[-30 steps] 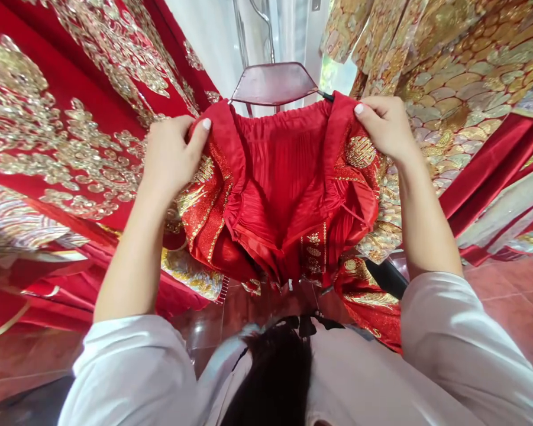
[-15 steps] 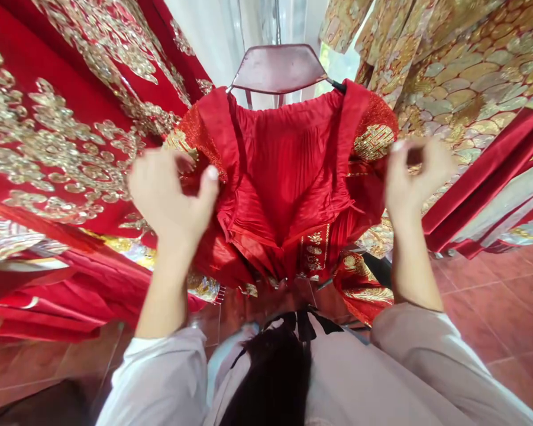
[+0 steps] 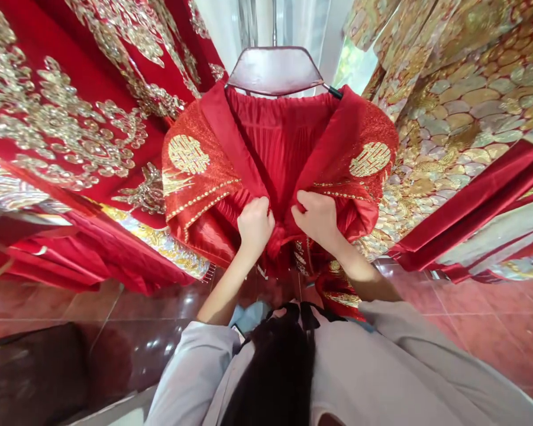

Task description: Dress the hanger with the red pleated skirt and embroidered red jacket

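Closest to us, long dark hair (image 3: 270, 373) falls over the front of a pale grey-white shirt (image 3: 381, 373), and it blocks our view of much of what lies straight below. Just beyond come the hands, and here's the change: half a second ago they were out beside the sleeves, holding nothing; now both are in at the middle! The left hand (image 3: 256, 225) is curled into a fist on one front edge of the red, gold-embroidered jacket (image 3: 233, 133). The right hand (image 3: 317, 216) is bent just as tightly on the opposite edge, fingers folded in, with a narrow gap between the two. The neckline has gone from a wide opening to a neat V, so we judge the handling has moved from shoulders to front closure. What we can't see is the fingertips: they're tucked under, and any fastening there is hidden. The jacket hangs upright between us and the window side, its shoulders on a flat, pale, dark-rimmed hanger (image 3: 275, 71). Inside it we see red pleated cloth (image 3: 284, 121); lining or separate piece, we can't tell. Flanking it are a red garment with clustered glittering beads (image 3: 48, 112) and a gold, scale-patterned garment (image 3: 465, 106), both cut off by the frame. Farthest back, white drapery (image 3: 219, 29) blurs into glare.
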